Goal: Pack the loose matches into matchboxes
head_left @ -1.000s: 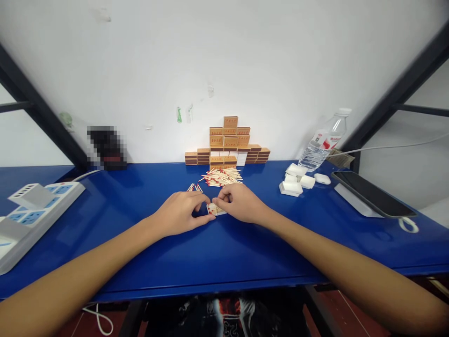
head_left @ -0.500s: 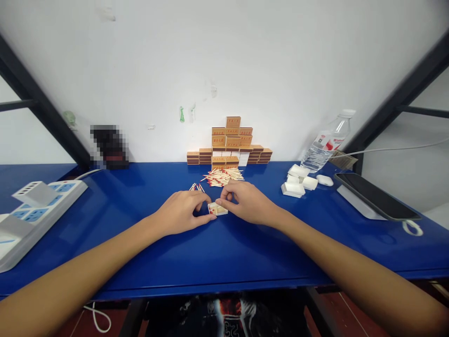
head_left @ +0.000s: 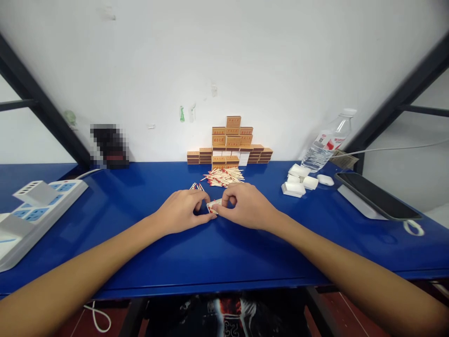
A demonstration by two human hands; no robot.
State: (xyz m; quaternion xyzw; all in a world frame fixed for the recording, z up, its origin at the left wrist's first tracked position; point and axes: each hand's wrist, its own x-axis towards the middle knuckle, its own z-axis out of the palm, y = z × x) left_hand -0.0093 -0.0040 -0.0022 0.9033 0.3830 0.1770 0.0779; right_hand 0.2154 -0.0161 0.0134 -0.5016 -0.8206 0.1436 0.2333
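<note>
Both my hands meet at the middle of the blue table (head_left: 224, 252). Between them is a small white matchbox tray (head_left: 212, 206) with red-tipped matches in it. My right hand (head_left: 245, 205) pinches the tray, thumb and fingers closed round it, so most of the tray is hidden. My left hand (head_left: 180, 210) has its fingers curled, with the fingertips at the tray's left end. Just behind the hands lies a loose pile of matches (head_left: 223, 177), with a few stray matches (head_left: 196, 186) to its left.
A stack of brown matchboxes (head_left: 230, 142) stands against the white wall. Several white trays (head_left: 296, 180) and a water bottle (head_left: 324, 147) are at the right, beside a dark phone (head_left: 377, 194). A white power strip (head_left: 33, 210) lies at the left. Black frame posts flank the table.
My right hand has closed over the tray, covering most of it and tipping it up. My left hand has hardly moved.
</note>
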